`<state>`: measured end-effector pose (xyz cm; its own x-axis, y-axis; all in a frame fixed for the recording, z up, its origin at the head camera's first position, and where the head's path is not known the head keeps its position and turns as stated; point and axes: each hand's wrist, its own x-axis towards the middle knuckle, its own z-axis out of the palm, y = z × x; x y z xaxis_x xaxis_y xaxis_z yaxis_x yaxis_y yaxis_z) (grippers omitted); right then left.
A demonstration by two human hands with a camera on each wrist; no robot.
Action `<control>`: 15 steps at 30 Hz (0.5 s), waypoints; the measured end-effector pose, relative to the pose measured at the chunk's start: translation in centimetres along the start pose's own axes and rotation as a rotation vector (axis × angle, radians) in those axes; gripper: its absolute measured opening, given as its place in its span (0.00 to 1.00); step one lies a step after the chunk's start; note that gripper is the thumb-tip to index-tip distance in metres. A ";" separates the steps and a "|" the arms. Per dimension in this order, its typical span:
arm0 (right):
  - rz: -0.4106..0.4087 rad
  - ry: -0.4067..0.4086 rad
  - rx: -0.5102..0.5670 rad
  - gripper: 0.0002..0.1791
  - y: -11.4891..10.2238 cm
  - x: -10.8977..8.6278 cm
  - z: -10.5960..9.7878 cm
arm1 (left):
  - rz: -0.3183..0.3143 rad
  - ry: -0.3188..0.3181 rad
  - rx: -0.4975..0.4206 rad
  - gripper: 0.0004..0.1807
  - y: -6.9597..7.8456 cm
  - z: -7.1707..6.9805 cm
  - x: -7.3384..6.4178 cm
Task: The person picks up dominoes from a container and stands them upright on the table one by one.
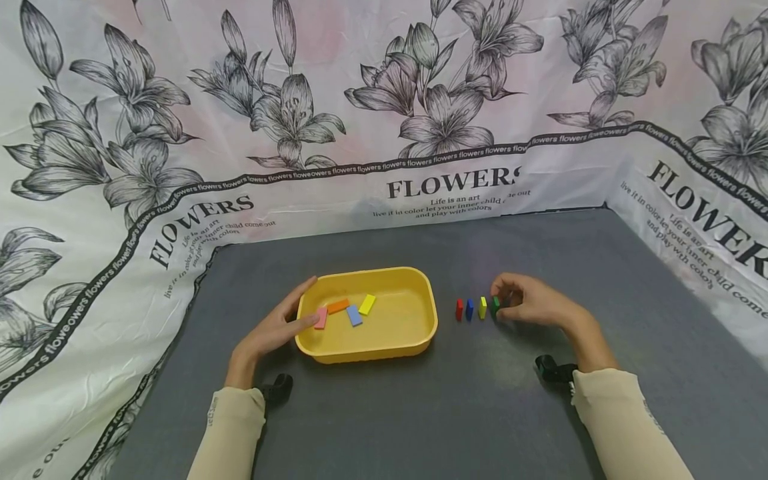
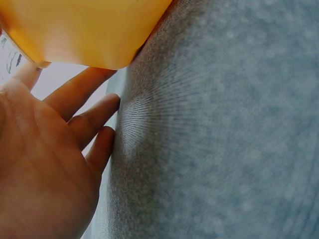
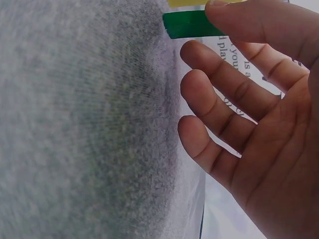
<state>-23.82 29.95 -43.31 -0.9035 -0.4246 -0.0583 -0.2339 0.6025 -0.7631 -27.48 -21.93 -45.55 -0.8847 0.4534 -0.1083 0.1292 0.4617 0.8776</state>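
A yellow plastic tray [image 1: 366, 355] sits on the dark table. My left hand [image 1: 273, 331] holds its left end, thumb over the rim and fingers along the outside wall; in the left wrist view, some fingertips touch the tray [image 2: 89, 35]. Inside lie a pink block [image 1: 321, 320], an orange block [image 1: 339, 305], a blue block [image 1: 355, 316] and a yellow block [image 1: 367, 305]. To the right, my right hand [image 1: 537, 301] pinches an upright green block [image 1: 495, 305] between thumb and index finger. The right wrist view shows the green block [image 3: 192, 24] under the thumb.
Left of the green block, a red block [image 1: 459, 309], a dark blue block [image 1: 470, 309] and another yellow block [image 1: 483, 307] stand upright in a spaced row. Flower-printed cloth [image 1: 444, 193] borders the table at the back and sides.
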 end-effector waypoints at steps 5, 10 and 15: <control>-0.014 0.025 0.000 0.17 -0.4 0.0 -0.2 | -0.003 0.001 -0.001 0.41 0.0 -0.1 0.1; -0.025 0.057 0.010 0.19 -0.8 0.0 -0.1 | -0.009 0.003 -0.001 0.41 0.0 -0.1 0.2; -0.047 0.110 -0.010 0.25 -1.0 0.2 0.1 | -0.013 0.003 0.003 0.42 0.0 0.0 0.1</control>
<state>-23.76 29.16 -42.59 -0.9254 -0.3758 0.0488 -0.2799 0.5910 -0.7565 -27.55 -21.89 -45.52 -0.8878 0.4447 -0.1185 0.1186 0.4699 0.8747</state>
